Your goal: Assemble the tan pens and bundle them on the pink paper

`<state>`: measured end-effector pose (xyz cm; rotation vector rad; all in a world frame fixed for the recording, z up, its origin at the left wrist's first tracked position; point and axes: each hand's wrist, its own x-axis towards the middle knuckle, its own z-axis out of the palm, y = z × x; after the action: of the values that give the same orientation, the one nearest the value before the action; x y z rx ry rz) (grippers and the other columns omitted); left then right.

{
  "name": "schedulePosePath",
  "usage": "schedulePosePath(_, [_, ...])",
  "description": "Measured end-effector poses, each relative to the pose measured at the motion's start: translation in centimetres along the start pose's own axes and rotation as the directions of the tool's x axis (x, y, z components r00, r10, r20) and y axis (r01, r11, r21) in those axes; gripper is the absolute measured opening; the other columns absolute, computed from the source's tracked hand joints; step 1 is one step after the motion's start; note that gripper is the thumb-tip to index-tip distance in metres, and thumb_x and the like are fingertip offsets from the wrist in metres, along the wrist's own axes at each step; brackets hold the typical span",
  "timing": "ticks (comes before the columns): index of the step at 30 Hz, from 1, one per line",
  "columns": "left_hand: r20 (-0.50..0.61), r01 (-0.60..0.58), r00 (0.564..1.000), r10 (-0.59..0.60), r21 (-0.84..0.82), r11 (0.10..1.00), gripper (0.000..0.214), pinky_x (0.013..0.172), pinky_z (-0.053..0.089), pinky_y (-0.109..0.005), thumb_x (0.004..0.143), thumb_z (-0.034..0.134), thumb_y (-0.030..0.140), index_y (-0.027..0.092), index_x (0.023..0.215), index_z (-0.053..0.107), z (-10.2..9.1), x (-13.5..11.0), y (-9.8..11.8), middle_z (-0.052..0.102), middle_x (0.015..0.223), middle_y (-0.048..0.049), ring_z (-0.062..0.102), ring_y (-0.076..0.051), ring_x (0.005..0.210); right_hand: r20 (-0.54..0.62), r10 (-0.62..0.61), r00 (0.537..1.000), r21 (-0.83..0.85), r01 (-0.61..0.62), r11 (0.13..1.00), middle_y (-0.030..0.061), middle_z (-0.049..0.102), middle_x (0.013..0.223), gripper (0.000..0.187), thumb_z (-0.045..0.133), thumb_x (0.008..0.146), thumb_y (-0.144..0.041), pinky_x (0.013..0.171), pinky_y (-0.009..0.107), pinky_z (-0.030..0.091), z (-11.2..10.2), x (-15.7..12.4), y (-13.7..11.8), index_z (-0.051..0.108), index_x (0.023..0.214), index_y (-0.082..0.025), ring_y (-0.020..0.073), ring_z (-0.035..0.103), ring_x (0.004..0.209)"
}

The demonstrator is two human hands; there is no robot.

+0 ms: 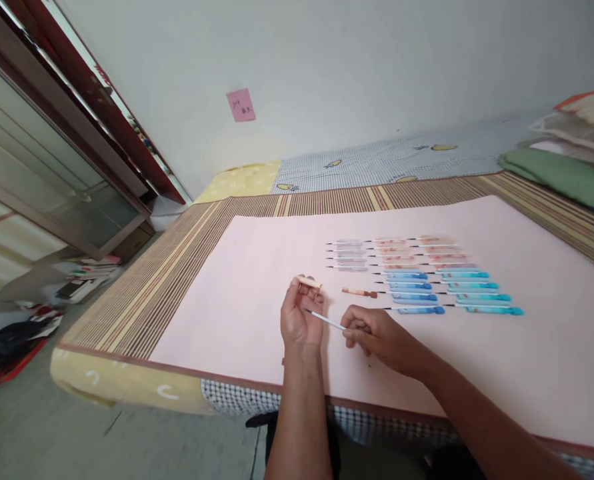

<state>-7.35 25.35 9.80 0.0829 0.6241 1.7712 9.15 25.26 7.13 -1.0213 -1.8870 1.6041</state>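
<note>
My left hand (303, 317) is turned palm up, its fingers curled around a short peach pen barrel (311, 283). A thin white pen refill (329, 321) with a dark tip is pinched in my right hand (369, 333). The refill's tip points at the left palm, below the barrel. Just right of the left hand, a peach and brown pen part (359, 293) lies on the pink sheet (217, 300). Farther right are rows of refills with blue pen barrels (411, 287), turquoise ones (477, 287), grey ones (349, 253) and reddish ones (397, 250).
The sheet lies on a striped mat (141, 287) over a bed. A green folded cloth (561, 177) and bagged items are at the back right. On the wall hangs a pink note (241, 105). A small brown piece (283, 361) shows beside my left forearm.
</note>
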Motion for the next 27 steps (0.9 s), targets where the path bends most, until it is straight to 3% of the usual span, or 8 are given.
schedulePosePath(6, [-0.04,-0.004,0.999,0.003,-0.03,1.0,0.008,0.059,0.04,-0.023,0.088,0.066,0.022,0.017,0.081,0.066,-0.5,0.3,0.5,0.064,0.08,-0.0021,0.056,-0.009,0.063,0.031,-0.045,0.999,0.096,0.042,0.995,0.0009,0.069,0.077,0.023,0.06,0.092,-0.043,0.055,0.024,0.042,-0.5,-0.3,-0.4,0.06,0.089,-0.02,0.0107,0.052,0.057])
schedulePosePath(12, [-0.097,-0.062,0.994,0.059,-0.032,0.998,0.01,0.057,0.038,-0.022,0.087,0.067,0.019,0.016,0.078,0.065,-0.5,0.6,0.8,0.064,0.076,-0.0013,0.055,-0.008,0.061,-0.103,-0.082,0.991,0.067,0.09,0.994,0.0002,0.066,0.073,0.027,0.06,0.093,-0.047,0.055,0.027,0.043,-1.9,-0.6,-0.8,0.059,0.089,-0.021,0.0113,0.051,0.056])
schedulePosePath(18, [-0.168,-0.11,0.98,0.104,-0.026,0.994,0.01,0.056,0.038,-0.02,0.087,0.068,0.018,0.015,0.078,0.066,-0.2,0.5,0.5,0.063,0.073,0.0001,0.054,-0.007,0.058,-0.17,-0.06,0.984,0.01,0.062,0.998,-0.0002,0.065,0.071,0.024,0.059,0.093,-0.045,0.055,0.027,0.042,-2.6,-1.0,-1.0,0.059,0.09,-0.021,0.0121,0.051,0.056])
schedulePosePath(27, [-0.104,-0.164,0.98,0.169,0.062,0.985,0.017,0.056,0.039,-0.019,0.08,0.078,0.023,0.016,0.076,0.064,-0.8,0.8,-0.1,0.062,0.071,0.0016,0.054,-0.006,0.059,-0.19,-0.045,0.981,-0.035,0.038,0.999,-0.001,0.064,0.068,0.021,0.06,0.09,-0.043,0.054,0.027,0.043,-3.0,-1.1,-1.2,0.061,0.088,-0.022,0.0125,0.053,0.056])
